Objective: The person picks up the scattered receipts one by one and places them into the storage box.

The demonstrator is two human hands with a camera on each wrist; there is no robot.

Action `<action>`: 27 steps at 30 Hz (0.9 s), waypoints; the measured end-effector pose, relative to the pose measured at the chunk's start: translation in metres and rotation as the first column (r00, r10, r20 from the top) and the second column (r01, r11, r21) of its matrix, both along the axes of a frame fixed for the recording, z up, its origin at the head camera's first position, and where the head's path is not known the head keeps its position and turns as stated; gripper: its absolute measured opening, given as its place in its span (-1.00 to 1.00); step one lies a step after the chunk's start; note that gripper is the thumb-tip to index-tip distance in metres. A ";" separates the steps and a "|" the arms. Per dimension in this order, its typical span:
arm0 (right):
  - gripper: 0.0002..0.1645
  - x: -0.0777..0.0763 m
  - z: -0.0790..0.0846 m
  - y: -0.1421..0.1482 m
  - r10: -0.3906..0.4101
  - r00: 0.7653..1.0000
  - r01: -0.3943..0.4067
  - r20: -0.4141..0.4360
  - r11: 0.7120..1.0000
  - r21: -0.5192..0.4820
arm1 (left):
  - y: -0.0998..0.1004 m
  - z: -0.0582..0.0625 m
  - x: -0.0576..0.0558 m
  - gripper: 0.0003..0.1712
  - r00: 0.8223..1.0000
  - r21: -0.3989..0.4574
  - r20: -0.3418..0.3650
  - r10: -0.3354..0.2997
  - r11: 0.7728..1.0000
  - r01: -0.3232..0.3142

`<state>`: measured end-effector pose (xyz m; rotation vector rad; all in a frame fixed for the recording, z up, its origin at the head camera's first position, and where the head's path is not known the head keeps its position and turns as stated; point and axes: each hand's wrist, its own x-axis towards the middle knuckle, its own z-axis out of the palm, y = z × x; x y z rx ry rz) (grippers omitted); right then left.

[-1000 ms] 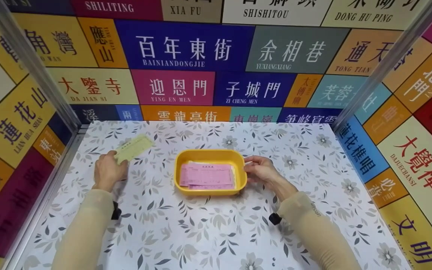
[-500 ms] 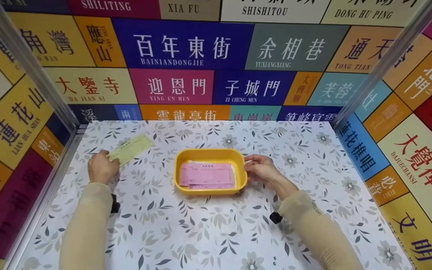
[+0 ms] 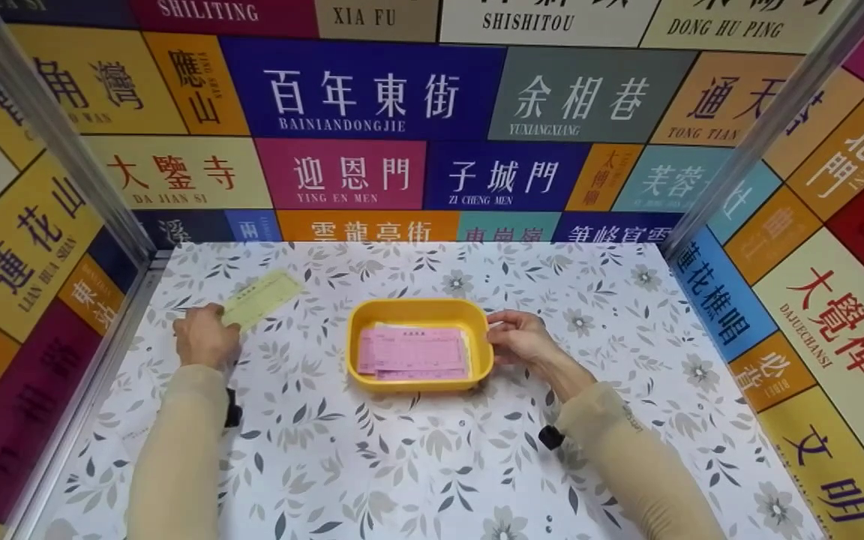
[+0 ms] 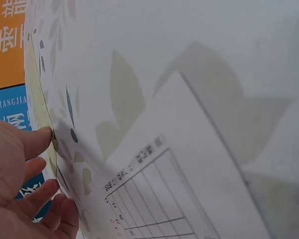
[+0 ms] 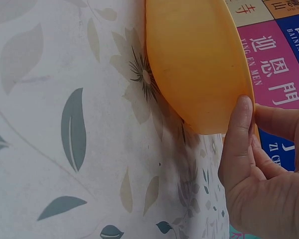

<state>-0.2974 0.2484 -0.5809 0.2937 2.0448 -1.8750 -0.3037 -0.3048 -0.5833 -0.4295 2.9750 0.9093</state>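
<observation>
A pale yellow printed slip [image 3: 263,296] lies at the back left of the table. My left hand [image 3: 207,335] pinches its near left end between thumb and fingers; in the left wrist view the thumb sits at the slip's edge [image 4: 44,109]. Right of centre stands a yellow plastic box [image 3: 421,386] with rounded corners. Several pink printed slips [image 3: 417,351] lie inside it, stacked loosely. My right hand [image 3: 526,341] grips the box's right rim, thumb on the outer wall and fingers over the edge in the right wrist view.
A white printed form [image 4: 159,164] lies on the table near my left wrist, faint in the head view. The tabletop [image 3: 402,465] has a leaf-and-flower pattern. Walls of coloured sign panels [image 3: 361,94] and metal corner posts enclose the back and sides.
My left hand has shifted a little left along the yellow slip to its near end, uncovering more of it. The right hand and the box stay in place.
</observation>
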 end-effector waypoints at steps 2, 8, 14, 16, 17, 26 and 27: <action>-0.47 0.000 -0.001 0.001 0.004 1.000 -0.004 -0.001 1.000 -0.006 | 0.004 0.008 0.004 -0.32 1.000 0.022 0.013 -0.002 1.000 0.002; -0.47 0.002 0.000 0.000 -0.002 1.000 0.002 -0.010 1.000 -0.009 | 0.010 0.019 0.004 -0.29 0.999 0.089 0.047 -0.005 0.996 0.000; -0.49 0.002 -0.001 -0.001 0.001 1.000 -0.001 -0.011 1.000 0.018 | 0.013 0.017 0.004 -0.25 0.997 0.207 -0.006 0.071 0.976 -0.068; -0.50 0.002 -0.001 -0.002 -0.001 1.000 0.001 -0.010 1.000 0.023 | 0.012 0.013 0.004 -0.25 0.995 0.270 -0.006 0.104 0.958 -0.099; -0.50 0.002 -0.001 -0.002 -0.002 1.000 0.002 -0.010 1.000 0.023 | 0.010 0.011 0.003 -0.26 0.992 0.299 -0.003 0.123 0.947 -0.117; -0.50 0.002 0.002 -0.003 -0.008 1.000 0.009 -0.016 1.000 0.019 | -0.011 -0.019 -0.021 -0.16 0.969 0.431 0.049 0.243 0.870 -0.240; -0.50 0.002 0.003 -0.003 -0.006 1.000 0.006 -0.016 1.000 0.020 | -0.013 -0.020 -0.021 -0.18 0.970 0.422 0.040 0.238 0.876 -0.232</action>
